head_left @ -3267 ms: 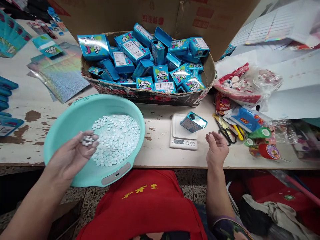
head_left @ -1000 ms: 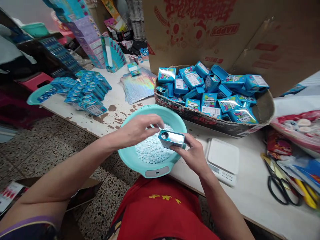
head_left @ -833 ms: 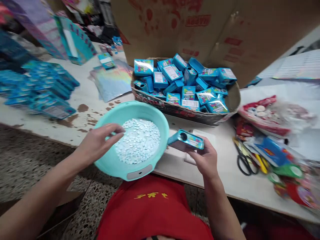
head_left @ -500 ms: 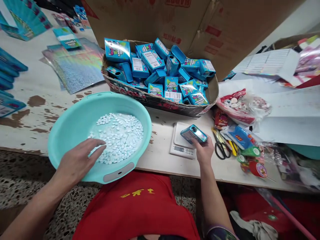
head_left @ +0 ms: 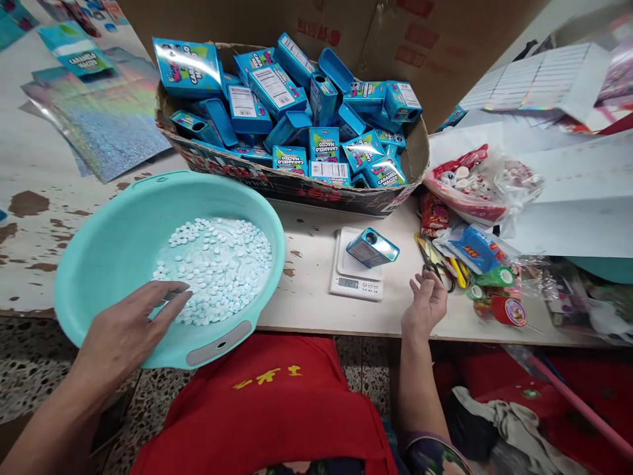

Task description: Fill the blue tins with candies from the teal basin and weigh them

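Observation:
A turquoise basin [head_left: 109, 224] holds many small pale candies [head_left: 222, 264] spread over its bottom. Over the basin's near left side is my left hand [head_left: 133, 323], thumb and fingers apart, with nothing seen between them. A blue tin [head_left: 372, 249] with a round hole in its end rests on a white digital scale [head_left: 353, 287], whose display is lit. To the right of the scale, my right hand [head_left: 424, 305] is palm up with loosely curled fingers apart, touching neither tin nor scale and holding nothing.
Behind the scale, an open carton [head_left: 232, 173] is heaped with blue tins [head_left: 324, 99]. Scissors [head_left: 440, 270], wrappers and lollipops [head_left: 509, 311] lie at the right. Holographic sheets [head_left: 113, 119] are at the back left. The table's front edge runs beneath the basin.
My right hand has let go of the blue tin and moved right, leaving it on the scale. My left hand stays over the basin. The camera view has shifted slightly.

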Motion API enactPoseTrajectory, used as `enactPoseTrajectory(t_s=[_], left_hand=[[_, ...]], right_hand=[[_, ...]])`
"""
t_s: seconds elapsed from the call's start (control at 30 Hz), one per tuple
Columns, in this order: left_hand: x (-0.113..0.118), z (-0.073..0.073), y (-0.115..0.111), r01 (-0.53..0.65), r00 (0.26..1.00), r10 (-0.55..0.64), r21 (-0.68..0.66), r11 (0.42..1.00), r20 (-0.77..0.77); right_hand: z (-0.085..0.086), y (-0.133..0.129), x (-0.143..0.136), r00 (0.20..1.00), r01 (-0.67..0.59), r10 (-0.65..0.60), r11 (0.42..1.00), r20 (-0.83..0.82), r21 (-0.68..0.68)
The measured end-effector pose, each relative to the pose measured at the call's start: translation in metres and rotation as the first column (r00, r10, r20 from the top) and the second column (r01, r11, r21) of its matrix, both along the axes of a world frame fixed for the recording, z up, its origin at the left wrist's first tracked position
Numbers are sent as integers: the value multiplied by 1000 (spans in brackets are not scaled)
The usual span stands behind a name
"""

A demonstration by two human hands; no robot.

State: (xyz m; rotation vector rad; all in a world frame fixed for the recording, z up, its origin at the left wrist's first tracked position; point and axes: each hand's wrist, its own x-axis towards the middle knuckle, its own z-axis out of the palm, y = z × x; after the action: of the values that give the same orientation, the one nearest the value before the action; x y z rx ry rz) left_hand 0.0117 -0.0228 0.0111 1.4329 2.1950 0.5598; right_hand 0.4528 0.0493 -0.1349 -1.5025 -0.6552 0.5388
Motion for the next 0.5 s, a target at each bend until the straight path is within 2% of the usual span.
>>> enactPoseTrajectory(t_s=[0.1,0.13,0.33,0.5], left_hand=[[-2,-2,1,104,959,-120,-75,992,-257],[-2,-2,1,112,950,-128,-73,991,-283],[-5,-7,-1,128,940,-136,-46,991,-313],[-7,-8,-2,156,945,-166,-59,986,-283]], right_hand=[[-9,-10,6,999,41,-41,999,-6,-26],[-11,-12,7,999,44,-45,998,-7,-33],[-15,-12,6,999,21,-19,997,38,-68],[-17,-9,1,1000,-4,4,998,13,-57]])
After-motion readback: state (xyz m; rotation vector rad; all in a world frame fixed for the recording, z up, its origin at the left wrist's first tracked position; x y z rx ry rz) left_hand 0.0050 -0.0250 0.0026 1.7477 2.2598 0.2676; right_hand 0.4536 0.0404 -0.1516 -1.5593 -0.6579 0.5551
